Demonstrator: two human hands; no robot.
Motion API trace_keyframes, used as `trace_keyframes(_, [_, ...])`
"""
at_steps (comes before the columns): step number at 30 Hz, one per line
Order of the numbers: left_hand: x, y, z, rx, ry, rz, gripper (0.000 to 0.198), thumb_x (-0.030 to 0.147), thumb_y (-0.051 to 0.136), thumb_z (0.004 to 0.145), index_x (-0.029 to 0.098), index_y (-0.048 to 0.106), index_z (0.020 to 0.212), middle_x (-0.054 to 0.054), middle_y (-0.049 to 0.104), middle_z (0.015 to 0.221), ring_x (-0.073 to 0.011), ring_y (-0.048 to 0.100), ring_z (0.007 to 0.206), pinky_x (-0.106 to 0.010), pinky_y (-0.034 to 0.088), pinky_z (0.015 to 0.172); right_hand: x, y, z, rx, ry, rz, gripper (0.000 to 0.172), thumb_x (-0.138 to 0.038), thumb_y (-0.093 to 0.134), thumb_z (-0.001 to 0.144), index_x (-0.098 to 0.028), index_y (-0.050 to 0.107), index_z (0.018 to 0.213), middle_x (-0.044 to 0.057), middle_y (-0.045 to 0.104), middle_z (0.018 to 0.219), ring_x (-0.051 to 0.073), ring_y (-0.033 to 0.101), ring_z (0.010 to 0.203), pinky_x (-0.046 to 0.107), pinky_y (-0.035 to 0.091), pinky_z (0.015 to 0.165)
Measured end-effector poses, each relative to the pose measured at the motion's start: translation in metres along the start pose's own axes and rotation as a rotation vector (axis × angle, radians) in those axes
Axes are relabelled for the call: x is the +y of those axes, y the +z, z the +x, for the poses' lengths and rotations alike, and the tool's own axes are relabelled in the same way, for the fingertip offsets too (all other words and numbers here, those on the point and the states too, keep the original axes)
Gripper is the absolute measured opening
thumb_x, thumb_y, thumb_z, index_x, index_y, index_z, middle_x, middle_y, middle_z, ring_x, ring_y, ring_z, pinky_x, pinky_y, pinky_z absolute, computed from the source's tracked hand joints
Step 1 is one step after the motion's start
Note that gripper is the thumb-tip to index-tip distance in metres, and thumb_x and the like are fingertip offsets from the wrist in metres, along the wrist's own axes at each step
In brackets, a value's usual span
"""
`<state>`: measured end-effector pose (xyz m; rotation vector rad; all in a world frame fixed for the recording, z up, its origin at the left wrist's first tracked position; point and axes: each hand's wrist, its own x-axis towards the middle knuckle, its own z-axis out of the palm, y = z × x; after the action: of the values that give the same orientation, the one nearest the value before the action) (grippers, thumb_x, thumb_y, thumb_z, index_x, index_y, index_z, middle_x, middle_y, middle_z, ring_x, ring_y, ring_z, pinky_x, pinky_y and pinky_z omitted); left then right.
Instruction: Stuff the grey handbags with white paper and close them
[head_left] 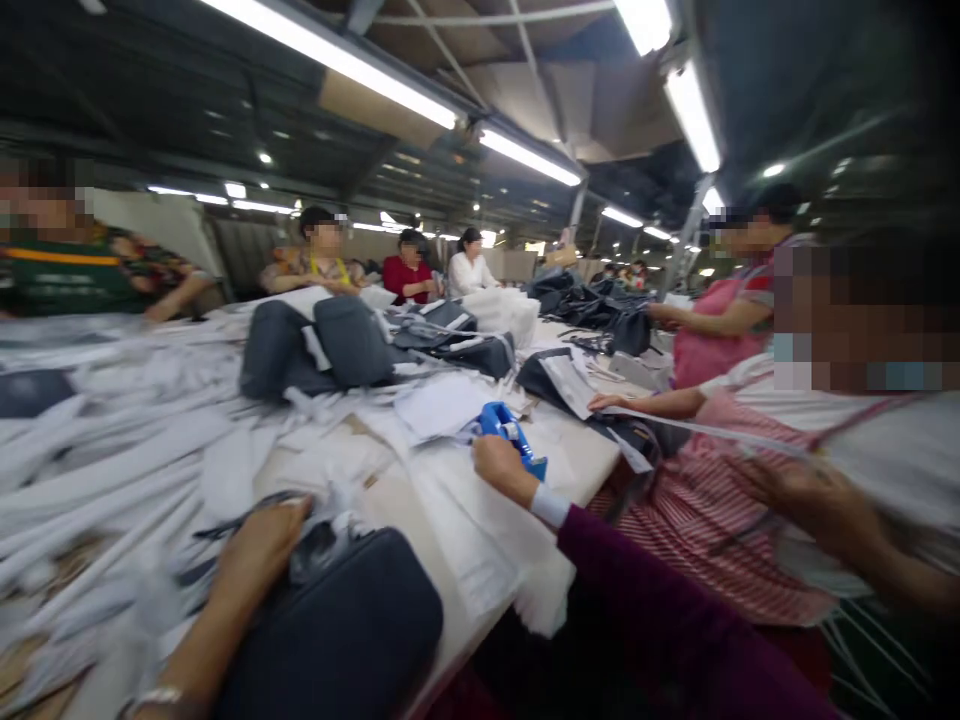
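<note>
My left hand (259,545) lies on top of a dark grey bag (352,630) at the near table edge. Its fingers stretch forward, and their tips touch crumpled white paper (337,495) at the bag's top. My right hand (501,466), in a purple sleeve with a white cuff, is closed around a blue tape dispenser (510,428) over white sheets (480,540) on the table. The picture is smeared by motion, most of all on the left.
Long white strips (97,470) cover the table's left side. Piles of dark bags (322,345) stand further back. On the right a person in a striped apron (697,520) holds a thin strap close to me. Another stands behind in a pink apron (709,335). Several people work along the far side.
</note>
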<state>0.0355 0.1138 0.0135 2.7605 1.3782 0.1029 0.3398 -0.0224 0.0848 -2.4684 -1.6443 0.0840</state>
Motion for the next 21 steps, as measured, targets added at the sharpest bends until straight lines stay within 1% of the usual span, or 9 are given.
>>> trace_keyframes(2, [-0.007,0.002,-0.010,0.005,0.000,0.120,0.040,0.018,0.029,0.092,0.013,0.058,0.120,-0.015,0.067,0.097,-0.0282,0.060,0.097,-0.037,0.042,0.085,0.014,0.005,-0.012,-0.082,-0.061,0.107,0.024,-0.016,0.044,0.085,-0.012,0.066,0.075,0.005,0.059,0.065,0.012,0.053,0.059,0.023,0.041,0.056])
trace_keyframes(3, [-0.006,0.003,-0.010,-0.001,-0.008,0.132,0.041,0.020,0.029,0.092,0.013,0.059,0.119,-0.015,0.067,0.096,-0.0285,0.060,0.096,-0.036,0.042,0.083,0.021,0.008,-0.021,-0.135,-0.064,0.226,0.027,-0.022,0.044,0.087,-0.014,0.064,0.070,0.001,0.052,0.056,0.010,0.045,0.050,0.022,0.037,0.049])
trace_keyframes(5, [-0.002,0.003,-0.006,-0.005,-0.048,0.099,0.040,0.026,0.028,0.093,0.016,0.061,0.114,-0.014,0.066,0.093,-0.0280,0.060,0.093,-0.035,0.042,0.081,0.033,0.014,-0.045,-0.257,0.023,0.592,0.028,-0.032,0.048,0.085,-0.016,0.060,0.065,-0.005,0.037,0.047,0.007,0.031,0.040,0.022,0.028,0.040])
trace_keyframes(7, [0.003,0.002,-0.003,0.001,-0.107,0.042,0.041,0.032,0.027,0.094,0.019,0.062,0.111,-0.013,0.065,0.094,-0.0273,0.059,0.093,-0.035,0.042,0.081,0.039,0.024,-0.072,-0.343,0.163,0.919,0.026,-0.039,0.058,0.078,-0.016,0.059,0.066,-0.007,0.034,0.046,0.006,0.027,0.039,0.021,0.024,0.037])
trace_keyframes(10, [0.007,0.000,-0.005,0.004,-0.190,-0.006,0.040,0.036,0.028,0.095,0.020,0.062,0.109,-0.014,0.063,0.101,-0.0275,0.056,0.099,-0.036,0.042,0.083,0.039,0.043,-0.109,-0.414,0.292,1.228,0.029,-0.043,0.070,0.066,-0.016,0.059,0.068,-0.006,0.043,0.050,0.006,0.035,0.041,0.019,0.026,0.037])
trace_keyframes(14, [0.010,-0.004,-0.010,-0.039,-0.171,-0.018,0.037,0.030,0.029,0.095,0.018,0.059,0.113,-0.016,0.060,0.109,-0.0286,0.054,0.105,-0.039,0.042,0.086,0.029,0.061,-0.137,-0.509,0.330,1.511,0.032,-0.043,0.074,0.064,-0.017,0.054,0.066,0.002,0.062,0.062,0.011,0.056,0.051,0.020,0.039,0.044])
trace_keyframes(16, [0.009,-0.003,-0.009,-0.058,-0.151,-0.021,0.037,0.028,0.028,0.095,0.019,0.057,0.116,-0.017,0.060,0.111,-0.0283,0.055,0.103,-0.040,0.042,0.086,0.020,0.063,-0.136,-0.480,0.304,1.613,0.029,-0.039,0.074,0.065,-0.018,0.054,0.071,0.007,0.069,0.076,0.016,0.065,0.066,0.023,0.048,0.055])
trace_keyframes(18, [0.007,-0.002,-0.006,-0.072,-0.153,-0.026,0.037,0.026,0.027,0.095,0.020,0.054,0.120,-0.016,0.060,0.112,-0.0276,0.057,0.101,-0.040,0.042,0.085,0.008,0.064,-0.125,-0.374,0.261,1.644,0.027,-0.034,0.071,0.067,-0.019,0.055,0.082,0.009,0.071,0.084,0.019,0.068,0.077,0.027,0.051,0.064])
trace_keyframes(21, [0.002,0.001,-0.002,-0.088,-0.156,-0.061,0.039,0.026,0.028,0.095,0.022,0.051,0.126,-0.016,0.062,0.113,-0.0265,0.060,0.099,-0.038,0.043,0.083,-0.015,0.069,-0.092,-0.190,0.174,1.506,0.039,-0.029,0.062,0.071,-0.018,0.052,0.106,0.010,0.071,0.093,0.021,0.069,0.076,0.030,0.053,0.059])
